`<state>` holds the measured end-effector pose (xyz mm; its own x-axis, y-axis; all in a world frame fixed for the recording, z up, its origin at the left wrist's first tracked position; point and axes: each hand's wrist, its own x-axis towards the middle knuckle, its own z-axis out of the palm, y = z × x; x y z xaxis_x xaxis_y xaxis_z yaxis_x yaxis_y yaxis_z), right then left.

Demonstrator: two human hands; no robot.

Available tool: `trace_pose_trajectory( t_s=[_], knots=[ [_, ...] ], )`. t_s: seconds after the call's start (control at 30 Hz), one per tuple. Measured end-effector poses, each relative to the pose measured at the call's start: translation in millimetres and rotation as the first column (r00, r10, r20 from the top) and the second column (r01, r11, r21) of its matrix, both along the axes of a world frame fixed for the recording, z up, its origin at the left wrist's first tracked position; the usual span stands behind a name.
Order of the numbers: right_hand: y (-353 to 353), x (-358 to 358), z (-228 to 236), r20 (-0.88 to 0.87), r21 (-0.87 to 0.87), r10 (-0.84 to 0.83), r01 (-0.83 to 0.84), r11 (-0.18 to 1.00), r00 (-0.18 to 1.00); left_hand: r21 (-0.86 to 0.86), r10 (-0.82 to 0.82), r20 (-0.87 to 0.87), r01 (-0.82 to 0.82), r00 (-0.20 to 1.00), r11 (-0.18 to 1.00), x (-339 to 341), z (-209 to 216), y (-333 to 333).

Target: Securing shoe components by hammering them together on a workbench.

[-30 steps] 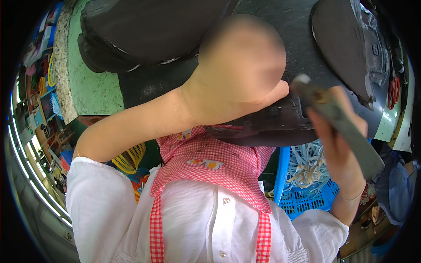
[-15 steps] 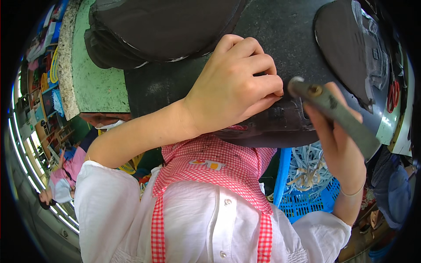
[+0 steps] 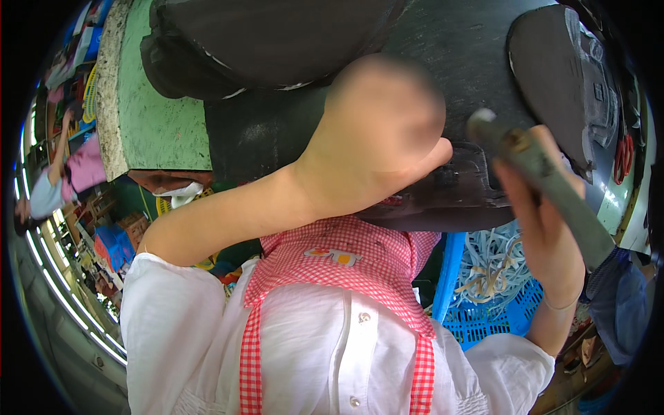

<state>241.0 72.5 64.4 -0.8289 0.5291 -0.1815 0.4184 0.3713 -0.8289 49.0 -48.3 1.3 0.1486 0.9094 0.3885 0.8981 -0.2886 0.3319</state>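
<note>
My right hand [image 3: 550,232] grips a hammer [image 3: 561,190], its grey metal head held above the right part of the dark work surface. My left hand [image 3: 366,159] bends over a dark stitched piece [image 3: 477,200] at the front edge of the table. Its fingers are blurred, so what they hold, if anything, is hidden; only the thumb shows, lying against the piece. Behind the left hand lie large dark panels [image 3: 283,45], stacked and with pale edges. Another dark panel [image 3: 553,79], rounded on one side, lies to the right of the hammer.
Red-handled scissors [image 3: 623,158] lie at the far right. Below the table edge stands a blue basket [image 3: 477,325] full of pale strips [image 3: 487,266]. A bare green part of the table [image 3: 162,131] shows on the left. Another person [image 3: 84,166] stands farther left.
The hammer and right hand have shifted slightly right. The left hand stays over the piece, its fingers now blurred. The person at the left has moved up in the picture, with an arm raised.
</note>
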Motion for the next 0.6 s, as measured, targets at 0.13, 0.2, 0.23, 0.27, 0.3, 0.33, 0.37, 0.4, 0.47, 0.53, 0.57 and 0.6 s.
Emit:
trace_pose_trajectory(
  t_s=[0.13, 0.2, 0.23, 0.27, 0.3, 0.33, 0.37, 0.4, 0.47, 0.53, 0.57, 0.6],
  knots=[
    [-7.8, -3.0, -1.7, 0.107, 0.089, 0.148, -0.157, 0.984, 0.983, -0.134, 0.153, 0.219, -0.126, 0.964, 0.983, -8.6, 10.5, -0.2],
    [-3.3, -3.7, 0.6, 0.018, 0.226, 0.182, -0.182, 0.957, 0.983, -0.097, 0.106, 0.217, -0.087, 0.97, 0.992, -8.4, 3.9, -5.0],
    [-0.9, -5.0, -0.8, 0.018, 0.228, 0.185, -0.184, 0.956, 0.983, -0.063, 0.061, 0.212, -0.049, 0.975, 0.997, -8.0, 1.9, -7.1],
    [2.3, -7.1, -3.1, -0.019, 0.186, 0.129, -0.124, 0.975, 0.991, -0.028, 0.063, 0.136, -0.06, 0.989, 0.998, -5.9, 1.5, -7.8],
    [3.3, -8.0, -4.4, -0.052, 0.138, 0.072, -0.064, 0.988, 0.996, -0.03, 0.067, 0.136, -0.063, 0.988, 0.998, -3.7, 0.7, -9.1],
    [-0.4, -4.5, -0.7, -0.077, 0.189, 0.082, -0.066, 0.98, 0.994, -0.01, 0.059, 0.089, -0.059, 0.994, 0.998, -1.9, -0.8, -11.0],
    [-4.0, -3.2, 0.2, -0.077, 0.188, 0.086, -0.07, 0.98, 0.993, 0.01, 0.053, 0.042, -0.053, 0.998, 0.999, -0.8, -1.1, -13.2],
    [-6.5, -2.9, -1.0, 0.037, 0.136, 0.147, -0.151, 0.979, 0.988, 0.012, 0.051, 0.041, -0.052, 0.998, 0.999, -2.0, 0.6, -11.9],
    [-11.0, -2.5, -5.9, 0.071, 0.086, 0.165, -0.171, 0.982, 0.984, -0.086, 0.151, 0.196, -0.137, 0.969, 0.987, -5.4, 5.9, -9.0],
    [-7.9, -1.8, -6.4, 0.0, 0.218, 0.171, -0.167, 0.961, 0.985, -0.06, 0.116, 0.196, -0.106, 0.974, 0.993, -6.7, 1.5, -13.5],
    [-5.8, -2.2, -6.7, -0.067, 0.345, 0.183, -0.15, 0.927, 0.981, -0.035, 0.077, 0.196, -0.072, 0.977, 0.997, -6.8, -0.1, -14.9],
    [-2.5, -6.9, -1.0, 0.031, 0.101, 0.075, -0.078, 0.992, 0.997, -0.026, 0.067, 0.1, -0.065, 0.993, 0.998, -5.0, 1.4, -15.7]
  ],
)
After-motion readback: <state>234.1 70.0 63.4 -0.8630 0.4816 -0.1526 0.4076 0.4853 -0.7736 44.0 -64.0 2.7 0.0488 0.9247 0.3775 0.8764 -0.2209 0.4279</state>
